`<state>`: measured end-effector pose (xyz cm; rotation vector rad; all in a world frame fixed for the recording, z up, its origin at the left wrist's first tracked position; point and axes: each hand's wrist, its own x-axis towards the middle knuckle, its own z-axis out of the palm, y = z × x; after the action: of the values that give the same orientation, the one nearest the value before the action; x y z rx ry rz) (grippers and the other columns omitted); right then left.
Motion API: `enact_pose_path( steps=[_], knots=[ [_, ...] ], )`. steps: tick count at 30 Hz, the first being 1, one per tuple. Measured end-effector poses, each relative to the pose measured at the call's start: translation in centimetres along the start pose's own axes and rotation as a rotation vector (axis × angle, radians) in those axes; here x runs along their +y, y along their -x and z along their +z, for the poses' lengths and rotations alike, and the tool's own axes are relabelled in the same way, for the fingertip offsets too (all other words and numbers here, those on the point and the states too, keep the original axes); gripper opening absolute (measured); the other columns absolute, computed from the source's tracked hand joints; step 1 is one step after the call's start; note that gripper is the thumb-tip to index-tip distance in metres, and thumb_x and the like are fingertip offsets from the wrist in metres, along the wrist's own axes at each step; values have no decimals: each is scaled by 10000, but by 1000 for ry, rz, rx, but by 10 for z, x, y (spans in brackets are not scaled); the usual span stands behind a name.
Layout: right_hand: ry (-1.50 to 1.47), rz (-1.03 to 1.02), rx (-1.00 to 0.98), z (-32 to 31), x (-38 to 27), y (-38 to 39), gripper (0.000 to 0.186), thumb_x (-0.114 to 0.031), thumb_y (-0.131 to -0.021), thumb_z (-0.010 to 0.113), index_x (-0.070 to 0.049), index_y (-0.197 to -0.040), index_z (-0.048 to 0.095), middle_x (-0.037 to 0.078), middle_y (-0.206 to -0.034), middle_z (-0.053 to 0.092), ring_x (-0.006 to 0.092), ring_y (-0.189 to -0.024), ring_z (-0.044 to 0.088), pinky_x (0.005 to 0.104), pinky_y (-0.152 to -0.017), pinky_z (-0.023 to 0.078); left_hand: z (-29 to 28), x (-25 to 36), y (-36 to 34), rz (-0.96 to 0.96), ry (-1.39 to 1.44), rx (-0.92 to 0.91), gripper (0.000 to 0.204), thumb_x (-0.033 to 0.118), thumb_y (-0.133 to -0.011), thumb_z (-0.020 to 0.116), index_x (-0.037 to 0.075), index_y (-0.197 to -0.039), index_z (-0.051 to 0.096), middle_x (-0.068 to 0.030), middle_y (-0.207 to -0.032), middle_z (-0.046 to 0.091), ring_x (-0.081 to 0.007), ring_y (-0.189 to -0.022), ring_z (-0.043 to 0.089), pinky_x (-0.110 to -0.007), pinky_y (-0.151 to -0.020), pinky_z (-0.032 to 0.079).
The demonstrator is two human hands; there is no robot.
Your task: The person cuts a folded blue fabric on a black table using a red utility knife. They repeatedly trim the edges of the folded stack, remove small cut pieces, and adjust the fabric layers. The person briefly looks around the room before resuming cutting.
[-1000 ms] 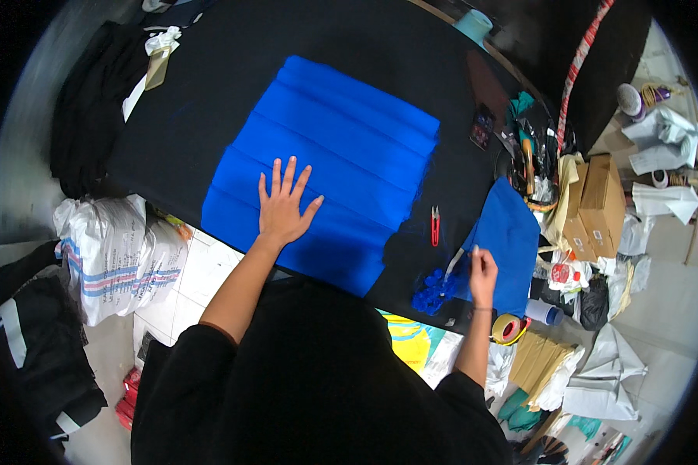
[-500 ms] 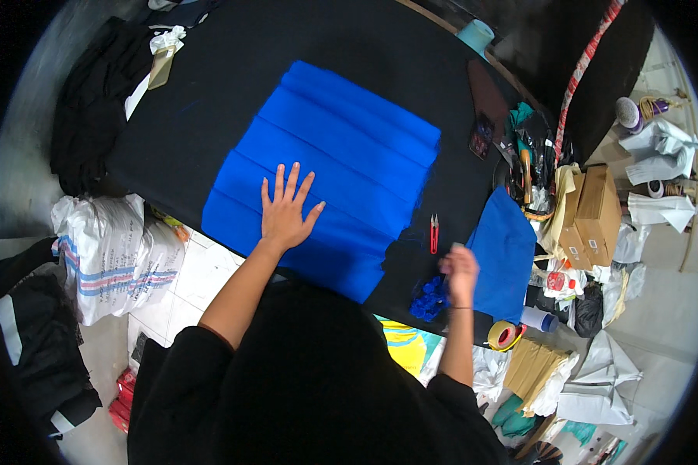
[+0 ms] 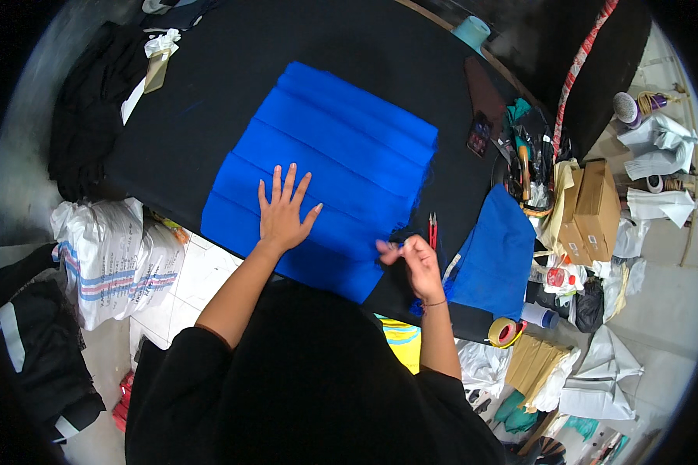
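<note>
A bright blue pleated cloth (image 3: 326,147) lies spread on the black-covered table, its right edge frayed. My left hand (image 3: 283,213) rests flat on the cloth's near left part, fingers spread. At the cloth's lower right edge, my right hand (image 3: 416,266) is pinched, its fingertips slightly blurred; whatever they hold is too small to make out. Just beyond it are red-handled thread snips (image 3: 433,231). Blue thread scraps (image 3: 417,305) show beside the right wrist, mostly hidden by it. A second blue cloth piece (image 3: 495,260) lies to the right of that hand.
Tape rolls (image 3: 502,332) sit at the table's near right edge. A phone (image 3: 479,136) and a basket with black plastic (image 3: 531,147) are at the right. Cardboard boxes (image 3: 593,209) stand beyond. White sacks (image 3: 116,256) stand left of the table, dark cloth (image 3: 93,108) behind them.
My right hand has moved left, from beside the thread scraps to the blue cloth's frayed edge. The second blue piece's near left edge lies further left. My left hand stays in place.
</note>
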<state>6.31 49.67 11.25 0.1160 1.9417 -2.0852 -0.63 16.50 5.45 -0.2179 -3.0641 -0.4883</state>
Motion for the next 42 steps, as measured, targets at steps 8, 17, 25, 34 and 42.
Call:
enact_pose_path(
  steps=[8, 17, 25, 34, 42],
  knots=[
    [1032, 18, 242, -89, -29, 48, 370, -384, -963, 779, -43, -1091, 719, 103, -867, 660, 192, -715, 626, 346, -665, 503, -1, 1, -1, -6, 18, 17, 734, 573, -1041, 539, 230, -1667, 371, -119, -1778, 186, -387, -1642, 101, -667, -1271, 62],
    [253, -187, -81, -2, -15, -2, 182, -192, -1023, 708, -31, -1094, 661, 123, -1202, 700, 211, -1055, 660, 336, -948, 490, 0, -30, -25, -309, -76, 167, 886, 670, -1019, 515, 141, -1692, 285, -244, -1760, 137, -479, -1624, 71, -680, -1263, 46],
    [-165, 32, 725, -170, 37, 79, 119, -188, -1039, 682, -73, -1068, 671, -25, -788, 582, 98, -689, 545, 273, -641, 479, -1, -29, -27, -355, -96, 73, 988, 762, -968, 520, 172, -1707, 234, -228, -1775, 72, -462, -1632, 27, -672, -1266, 25],
    [1341, -13, -124, -65, -49, 54, 335, -293, -924, 820, -2, -1058, 720, 206, -1318, 683, 333, -1225, 657, 448, -1009, 508, 2, -27, -26, -361, -157, 108, 960, 731, -987, 512, 158, -1706, 232, -237, -1771, 87, -461, -1630, 56, -689, -1254, 32],
    [-550, -96, 90, 21, 12, -14, 167, -194, -1128, 547, -86, -1015, 603, 18, -838, 616, 142, -744, 600, 341, -855, 520, 10, -21, -27, -402, -147, 131, 969, 749, -1001, 456, 143, -1712, 202, -252, -1766, 74, -462, -1631, 41, -703, -1249, 7]
  ],
)
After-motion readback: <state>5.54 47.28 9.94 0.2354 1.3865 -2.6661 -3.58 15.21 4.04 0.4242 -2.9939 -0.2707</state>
